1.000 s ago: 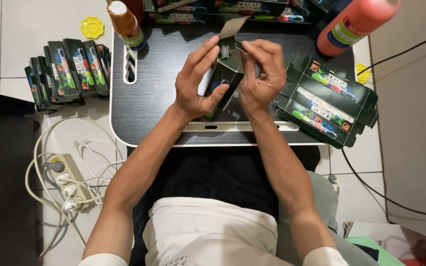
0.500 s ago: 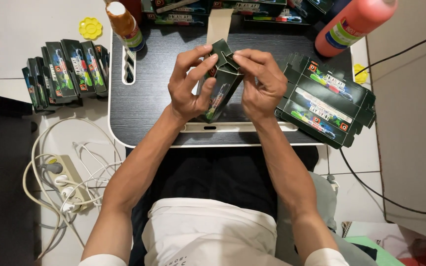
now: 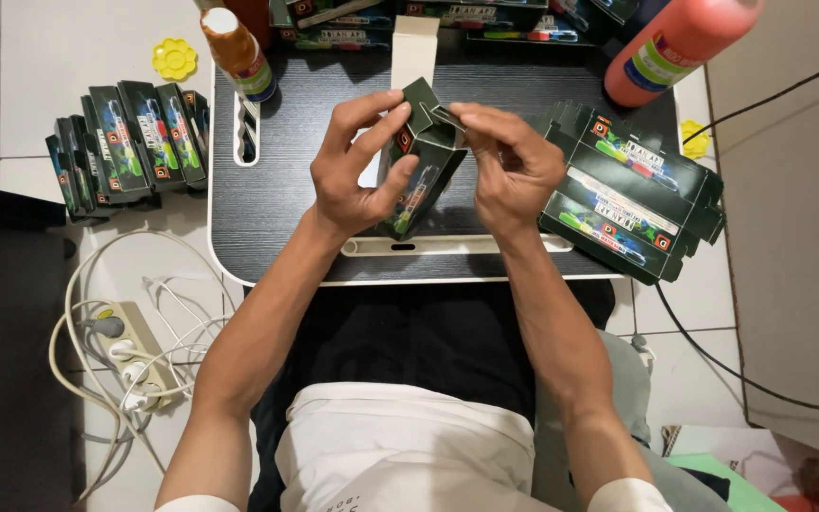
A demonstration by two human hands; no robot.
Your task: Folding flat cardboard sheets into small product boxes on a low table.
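**A:** Head view, from my remote seat: what do you make out at centre frame?

**B:** I see both hands raised over the dark bench. The left hand wraps the side of a small dark green carton, fingers curled round its body. The right hand pinches the carton's top flap between thumb and fingertips. So both are closed on the one carton, which stands tilted just above the bench's middle.

**A:** And around them?

**B:** At right of the frame, a stack of flat unfolded cartons lies on the bench edge, near the right hand but not touching it. At left, on the tiled floor, a row of made-up cartons stands on end. An orange bottle sits at upper left of the bench, and a larger red bottle at upper right. A yellow flower-shaped lid lies on the floor at upper left, and a white power strip with cables lies lower left.
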